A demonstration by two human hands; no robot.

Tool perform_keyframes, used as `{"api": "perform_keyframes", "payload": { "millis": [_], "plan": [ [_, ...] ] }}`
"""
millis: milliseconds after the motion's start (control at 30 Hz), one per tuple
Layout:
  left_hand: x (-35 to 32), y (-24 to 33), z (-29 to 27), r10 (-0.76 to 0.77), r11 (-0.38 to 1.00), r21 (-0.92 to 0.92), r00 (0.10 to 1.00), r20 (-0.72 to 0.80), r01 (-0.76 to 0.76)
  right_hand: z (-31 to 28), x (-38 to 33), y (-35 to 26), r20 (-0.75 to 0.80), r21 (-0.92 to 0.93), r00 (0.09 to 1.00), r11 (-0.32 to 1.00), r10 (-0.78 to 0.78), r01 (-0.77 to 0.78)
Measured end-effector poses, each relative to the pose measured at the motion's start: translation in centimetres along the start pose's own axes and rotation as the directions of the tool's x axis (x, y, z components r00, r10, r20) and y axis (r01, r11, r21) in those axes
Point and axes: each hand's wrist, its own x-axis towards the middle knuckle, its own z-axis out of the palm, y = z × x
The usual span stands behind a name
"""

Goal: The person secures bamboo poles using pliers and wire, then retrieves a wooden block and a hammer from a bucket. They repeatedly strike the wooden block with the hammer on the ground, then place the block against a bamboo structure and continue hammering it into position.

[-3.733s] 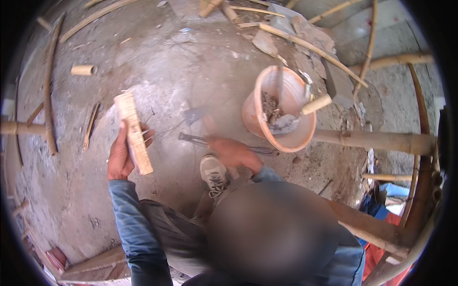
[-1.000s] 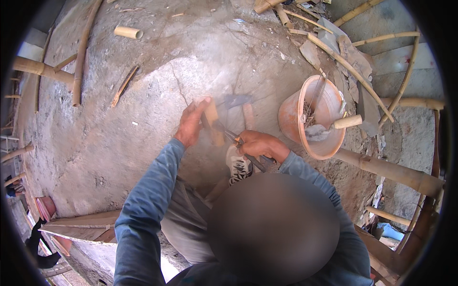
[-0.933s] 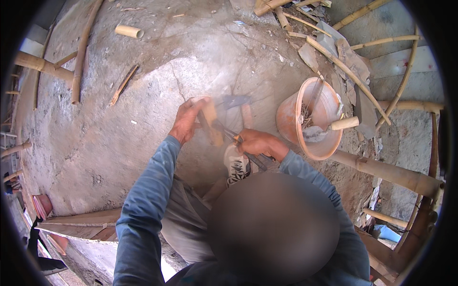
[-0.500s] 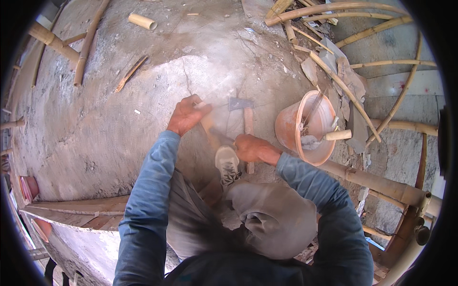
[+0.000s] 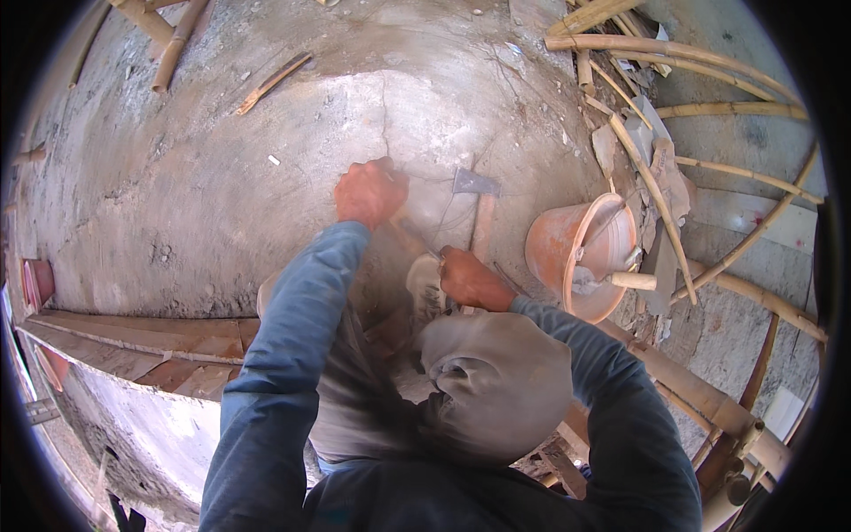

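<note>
The left hand (image 5: 370, 191) is closed in a fist, fingers wrapped over the top end of a pale stick (image 5: 409, 232), most of which is hidden or blurred beneath the hand; what shows is a short, light tan length slanting down toward the right hand (image 5: 470, 279). The right hand is also closed, its fingers clenched on a thin dark blade or tool handle (image 5: 432, 253) that runs up and left toward the stick; the tool is too blurred to name surely. Both hands sit over the concrete floor (image 5: 222, 177), just above a pale shoe (image 5: 425, 288). Just beyond the right hand a hatchet (image 5: 480, 208) lies on the floor, its grey head away from the person and its wooden handle pointing back toward the right hand. To the right stands an orange bucket (image 5: 567, 257), tilted, with a wooden handle (image 5: 634, 281) sticking out over its rim. Bamboo poles (image 5: 674, 53) lie scattered past the bucket, and a short split piece (image 5: 273, 82) lies well apart at the upper left.
</note>
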Motion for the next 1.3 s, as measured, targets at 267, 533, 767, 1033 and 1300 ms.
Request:
{"api": "perform_keyframes", "payload": {
  "millis": [267,533,767,1033,1300],
  "plan": [
    [1.3,-1.7,1.1,0.033,0.998,-0.06,0.999,0.01,-0.033,6.4,2.8,2.6,-0.043,0.092,0.986,0.983,0.163,-0.159],
    [4.6,-5.9,1.6,0.093,0.982,-0.15,0.985,-0.145,-0.115,9.4,5.5,1.4,-0.221,0.156,0.974,0.988,0.056,-0.021],
    [2.1,-2.0,2.3,-0.054,0.999,-0.01,0.997,-0.057,0.053,5.9,4.2,5.4,-0.08,0.087,0.994,0.993,-0.072,0.079],
    [0.1,-0.4,2.9,-0.037,0.998,0.04,0.991,-0.129,0.042,-2.5,-0.6,-2.0,0.161,-0.016,0.979,0.992,0.124,-0.123],
    [2.0,-2.6,3.1,0.06,0.997,-0.049,0.997,-0.049,-0.062,8.6,3.6,4.7,-0.162,0.126,0.986,0.991,-0.029,0.05]
  ]
}}
